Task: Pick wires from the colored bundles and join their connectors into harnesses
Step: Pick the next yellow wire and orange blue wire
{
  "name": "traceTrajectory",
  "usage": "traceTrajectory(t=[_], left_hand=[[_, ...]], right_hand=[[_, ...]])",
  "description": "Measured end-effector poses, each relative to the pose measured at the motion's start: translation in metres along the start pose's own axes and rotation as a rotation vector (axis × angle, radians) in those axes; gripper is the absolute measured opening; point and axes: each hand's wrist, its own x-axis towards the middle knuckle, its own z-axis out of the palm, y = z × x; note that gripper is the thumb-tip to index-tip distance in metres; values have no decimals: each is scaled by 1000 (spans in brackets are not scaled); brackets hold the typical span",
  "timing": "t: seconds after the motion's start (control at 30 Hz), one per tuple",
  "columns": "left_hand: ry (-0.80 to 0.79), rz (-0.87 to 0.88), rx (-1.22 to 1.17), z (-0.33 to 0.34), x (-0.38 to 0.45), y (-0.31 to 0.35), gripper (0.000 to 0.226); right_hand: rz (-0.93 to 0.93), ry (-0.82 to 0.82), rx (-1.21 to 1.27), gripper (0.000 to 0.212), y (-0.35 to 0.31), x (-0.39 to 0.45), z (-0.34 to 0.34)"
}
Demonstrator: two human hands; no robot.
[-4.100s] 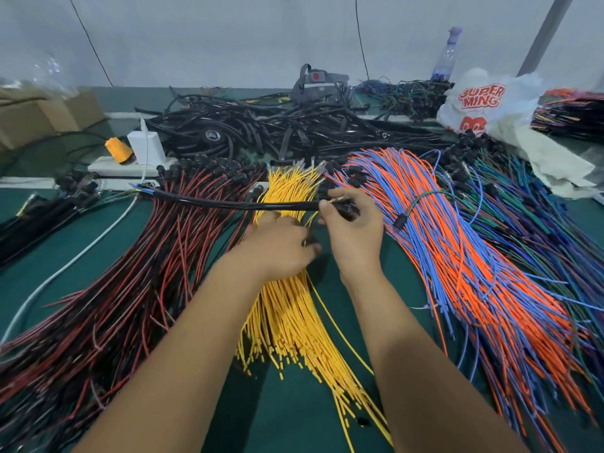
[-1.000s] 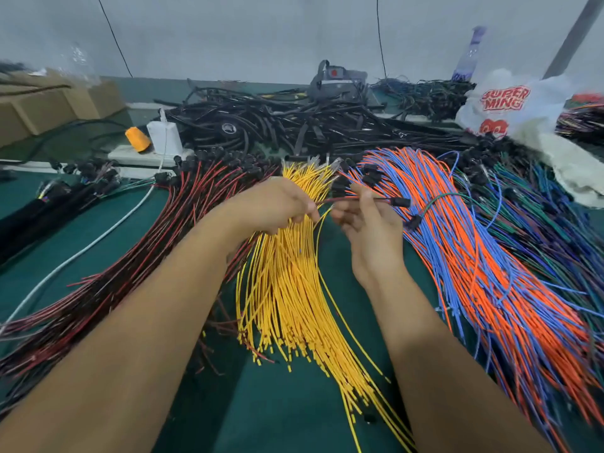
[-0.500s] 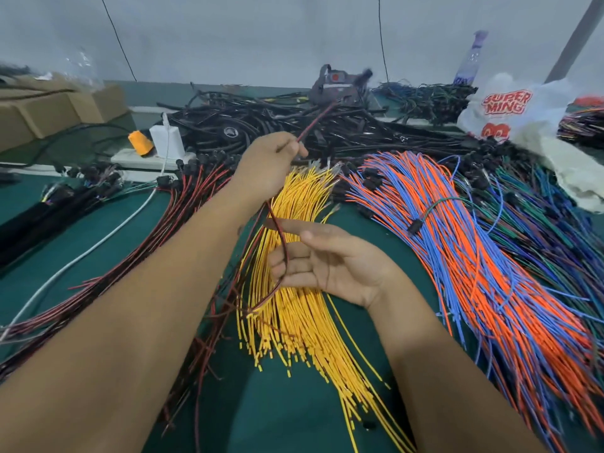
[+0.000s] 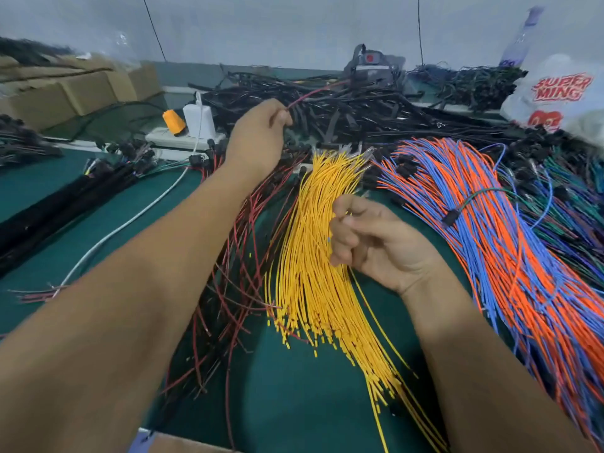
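Left hand [image 4: 258, 138] lifted red wire [image 4: 313, 93] farther back.

The only writing you can read is on a white plastic bag [image 4: 555, 93] at the far right of the counter [image 4: 294, 403]. It carries "SUPER MING" in bold red capitals, set on two lines and tilted slightly upward to the right. Beneath the words sits a red printed mark, partly hidden by wires in front of it, so it cannot be made out. A bottle [image 4: 523, 37] behind the bag has a label too blurred to read.
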Motion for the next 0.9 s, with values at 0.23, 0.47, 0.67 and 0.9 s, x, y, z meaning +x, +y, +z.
traceTrajectory(t=[0.23, 0.47, 0.67, 0.9], left_hand=[[-300, -445, -266, -10, -2, 21, 26], [-359, -830, -1068, 46, -49, 32, 21], [-95, -732, -1327, 71, -65, 18, 21], [-34, -732, -1439, 70, -69, 9, 21]], right_hand=[[-221, 927, -391, 20, 1, 8, -23], [-68, 897, -1245, 21, 15, 5, -21], [-17, 727, -1569, 26, 19, 9, -18], [-2, 779, -1460, 14, 18, 10, -16]])
